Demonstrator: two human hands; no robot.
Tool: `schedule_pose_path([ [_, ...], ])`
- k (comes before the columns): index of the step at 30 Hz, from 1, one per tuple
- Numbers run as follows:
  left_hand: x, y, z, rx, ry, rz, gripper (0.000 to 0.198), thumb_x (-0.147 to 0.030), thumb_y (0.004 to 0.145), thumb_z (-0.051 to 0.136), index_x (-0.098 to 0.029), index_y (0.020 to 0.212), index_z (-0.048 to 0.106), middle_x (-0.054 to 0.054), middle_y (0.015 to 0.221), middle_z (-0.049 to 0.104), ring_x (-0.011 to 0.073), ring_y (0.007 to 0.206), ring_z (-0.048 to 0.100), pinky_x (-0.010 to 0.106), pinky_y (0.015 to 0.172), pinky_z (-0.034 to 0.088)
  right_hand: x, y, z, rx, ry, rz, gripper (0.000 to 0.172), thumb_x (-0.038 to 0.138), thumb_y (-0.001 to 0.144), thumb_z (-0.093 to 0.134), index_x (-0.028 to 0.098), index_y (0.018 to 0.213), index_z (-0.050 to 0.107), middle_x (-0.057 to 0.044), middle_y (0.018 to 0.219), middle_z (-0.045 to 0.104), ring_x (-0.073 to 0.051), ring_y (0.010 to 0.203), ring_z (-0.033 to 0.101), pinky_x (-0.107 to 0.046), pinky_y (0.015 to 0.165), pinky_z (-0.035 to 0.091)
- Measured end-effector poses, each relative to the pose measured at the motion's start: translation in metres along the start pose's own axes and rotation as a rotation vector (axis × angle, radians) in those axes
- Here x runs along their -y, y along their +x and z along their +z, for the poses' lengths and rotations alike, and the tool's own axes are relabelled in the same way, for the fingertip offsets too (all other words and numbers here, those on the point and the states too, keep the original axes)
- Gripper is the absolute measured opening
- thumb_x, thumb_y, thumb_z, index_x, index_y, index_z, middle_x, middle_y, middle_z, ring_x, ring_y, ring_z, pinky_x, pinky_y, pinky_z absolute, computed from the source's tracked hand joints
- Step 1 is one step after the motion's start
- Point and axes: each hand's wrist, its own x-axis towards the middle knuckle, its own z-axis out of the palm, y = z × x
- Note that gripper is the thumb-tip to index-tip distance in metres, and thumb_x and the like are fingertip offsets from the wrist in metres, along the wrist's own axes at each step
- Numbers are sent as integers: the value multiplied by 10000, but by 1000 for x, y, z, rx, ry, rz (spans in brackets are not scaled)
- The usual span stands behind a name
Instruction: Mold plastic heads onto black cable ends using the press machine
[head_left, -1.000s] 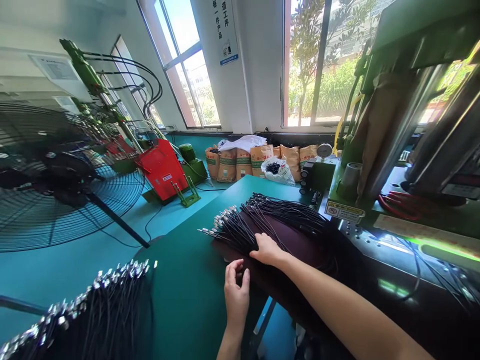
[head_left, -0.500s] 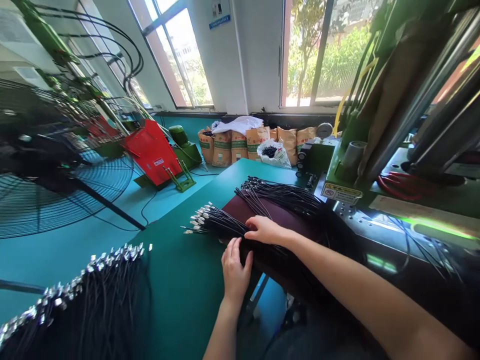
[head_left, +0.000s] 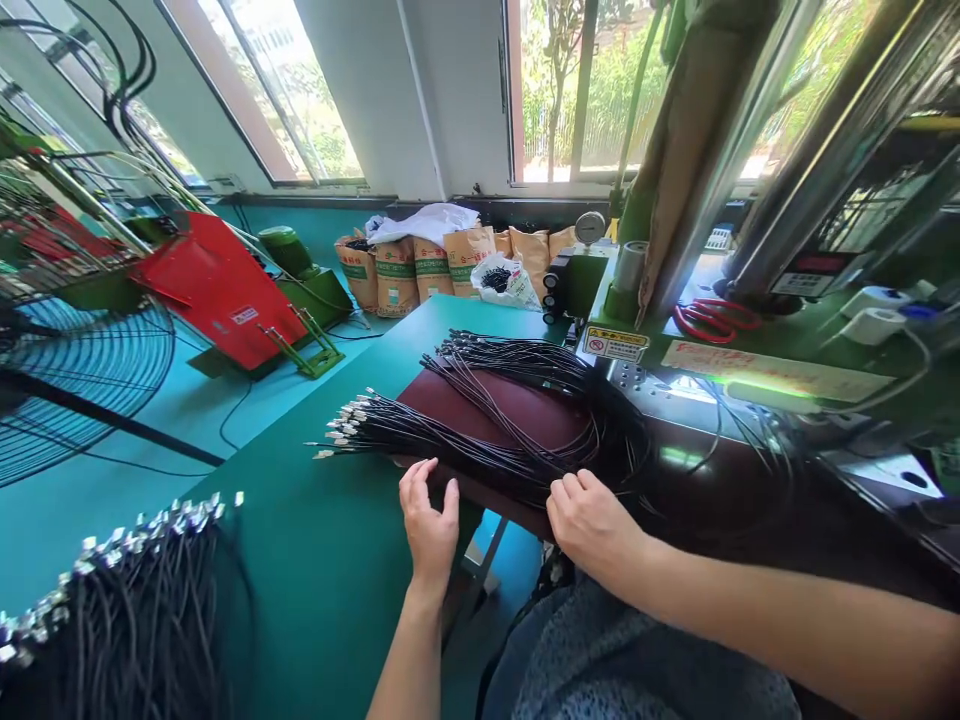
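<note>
A bundle of thin black cables (head_left: pixel 450 437) with metal-and-white connector ends lies across a dark red board on the green table. My right hand (head_left: pixel 596 525) is closed at the near edge of this bundle, its fingers curled round cables toward their right part. Close to the bundle's left part, my left hand (head_left: pixel 429 518) is open, thumb and fingers apart, with nothing visible in it. A second bundle of black cables (head_left: pixel 517 352) lies farther back on the dark red board (head_left: pixel 495 395). Some loose cables cross between the two bundles.
A large pile of cables (head_left: pixel 142 600) with metal ends lies at the left on the green table (head_left: pixel 322 560). A green press machine (head_left: pixel 622 300) stands at the right, with red-handled scissors (head_left: pixel 716 318) on it. Paper sacks (head_left: pixel 397 275) line the wall; a fan (head_left: pixel 97 390) stands left.
My right hand has moved right along the cable bundle and its fingers have curled in. My left hand stays near the bundle. The view has swung to the right.
</note>
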Motion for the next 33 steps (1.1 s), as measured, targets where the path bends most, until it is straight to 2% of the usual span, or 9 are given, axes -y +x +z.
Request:
schedule_pose_path([
  [3, -5, -13, -5, 9, -58, -34, 297, -292, 803, 483, -195, 1083, 500, 93, 1113, 486, 221, 1072, 465, 406, 944, 375, 9, 2, 7, -58, 10, 123, 173, 53, 771, 428, 103, 729, 588, -109, 664, 543, -227, 626, 476, -352, 580, 294],
  [6, -11, -28, -10, 55, -166, -110, 283, -317, 791, 497, -201, 1049, 517, 83, 1105, 505, 221, 1062, 482, 397, 926, 391, 5, 4, 6, -113, 77, 197, 178, 51, 787, 415, 117, 747, 576, -99, 669, 558, -225, 647, 498, -371, 668, 305],
  [12, -34, -57, -15, 309, -561, -465, 329, -349, 769, 538, -180, 1051, 517, 76, 982, 597, 189, 916, 575, 326, 823, 453, 5, 0, 0, -69, 160, 215, 156, 75, 770, 464, 123, 702, 596, -109, 702, 577, -232, 694, 519, -378, 712, 313],
  [18, -44, -60, -14, 285, -770, -621, 326, -362, 703, 612, -159, 953, 564, 50, 888, 606, 158, 809, 593, 272, 705, 480, 11, 2, 4, -94, 176, 253, 189, 50, 767, 430, 116, 717, 599, -113, 715, 601, -240, 745, 539, -390, 796, 300],
  [21, -47, -57, -16, 283, -868, -675, 308, -346, 699, 624, -154, 934, 571, 42, 866, 600, 134, 749, 591, 260, 680, 476, -3, 0, -4, -105, 354, 241, 108, 102, 699, 486, 133, 709, 588, -90, 731, 617, -220, 746, 542, -372, 782, 307],
  [23, -49, -53, -18, 301, -943, -721, 289, -337, 700, 628, -149, 913, 576, 35, 823, 600, 125, 712, 589, 259, 667, 473, -14, -2, -11, -123, 560, 254, 131, 114, 662, 481, 154, 728, 587, -47, 728, 633, -180, 707, 546, -342, 782, 313],
  [26, -51, -41, -20, 302, -1043, -760, 262, -332, 691, 639, -155, 877, 585, 16, 759, 602, 113, 663, 583, 250, 641, 468, -29, -2, -17, -159, 889, 295, 187, 133, 685, 442, 190, 755, 606, -7, 742, 655, -153, 698, 559, -293, 763, 343],
  [31, -52, -14, -28, 211, -1139, -742, 241, -296, 687, 645, -149, 866, 580, 2, 719, 616, 95, 630, 589, 224, 615, 470, -42, 2, -15, -155, 1294, 446, 132, 244, 708, 455, 192, 742, 572, 0, 697, 618, -159, 664, 548, -250, 617, 399],
  [33, -53, -5, -30, 284, -1196, -770, 266, -324, 708, 626, -132, 886, 577, 31, 730, 644, 117, 629, 611, 236, 600, 478, -43, 3, -16, -126, 1389, 423, 115, 250, 708, 452, 186, 735, 544, 9, 667, 593, -145, 627, 527, -239, 580, 392],
])
